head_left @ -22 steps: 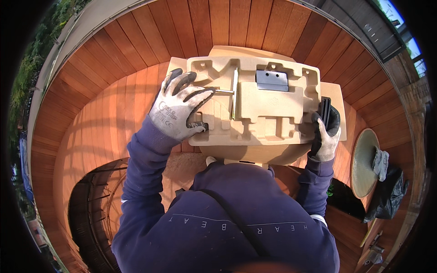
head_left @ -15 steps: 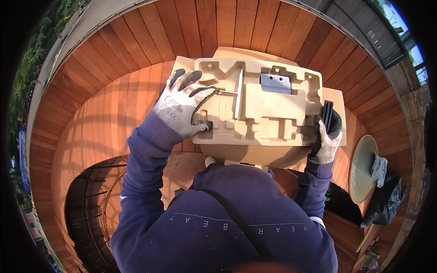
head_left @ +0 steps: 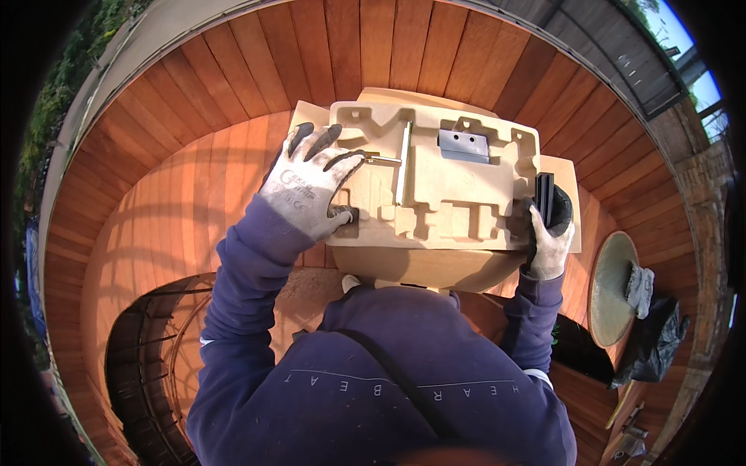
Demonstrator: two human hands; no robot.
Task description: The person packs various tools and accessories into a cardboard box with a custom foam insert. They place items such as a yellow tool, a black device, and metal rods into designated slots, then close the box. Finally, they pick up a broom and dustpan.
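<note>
Left fingers [head_left: 322, 143] splay over a tan pocketed tray [head_left: 464, 183]; right fingers [head_left: 537, 221] clasp a ridged black piece [head_left: 545, 196].

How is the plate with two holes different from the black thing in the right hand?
The plate lies in the tan tray, but the black piece is held in the right hand. The plate looks wide; the black piece looks narrow. The plate shows two holes; the black piece shows none that I can see. Both have straight edges.

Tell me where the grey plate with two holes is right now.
In the head view, the grey plate sits in the upper right part of the tan moulded tray, right of the long thin strip.
</note>
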